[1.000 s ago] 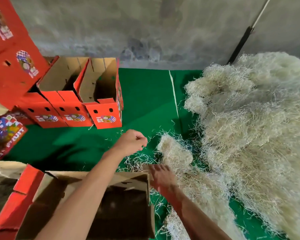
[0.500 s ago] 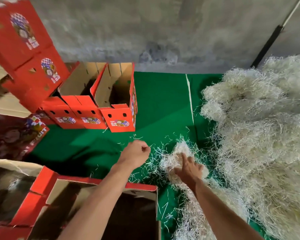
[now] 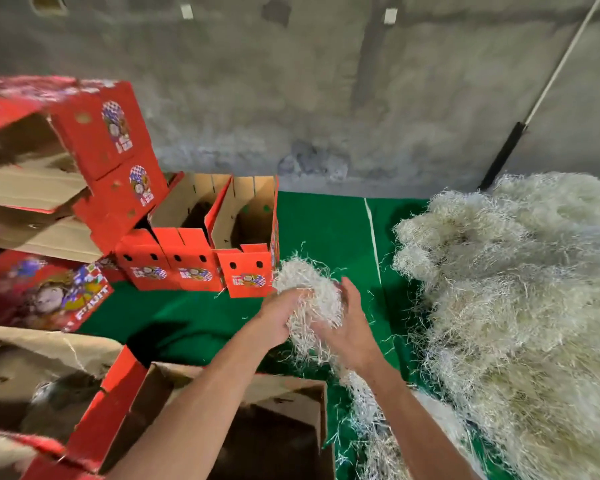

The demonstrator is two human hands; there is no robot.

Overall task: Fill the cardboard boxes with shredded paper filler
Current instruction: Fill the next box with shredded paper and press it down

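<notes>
Both hands hold one clump of filler [image 3: 309,299] between them, raised above the green mat [image 3: 326,230]. The left hand [image 3: 280,311] grips the clump from the left with curled fingers; the right hand [image 3: 352,327] cups it from the right, fingers bent around the strands. Loose strands trail from the clump down toward the mat. An open box [image 3: 274,427] sits directly below the forearms at the near edge, its interior dark. A large pile of filler [image 3: 516,306] covers the mat on the right, well apart from the clump. Three open red boxes [image 3: 194,265] stand in a row at the far left of the mat, just beside the clump in this view. Further red boxes are stacked [image 3: 111,161] behind them, tilted. A concrete wall [image 3: 326,98] backs the area.
</notes>
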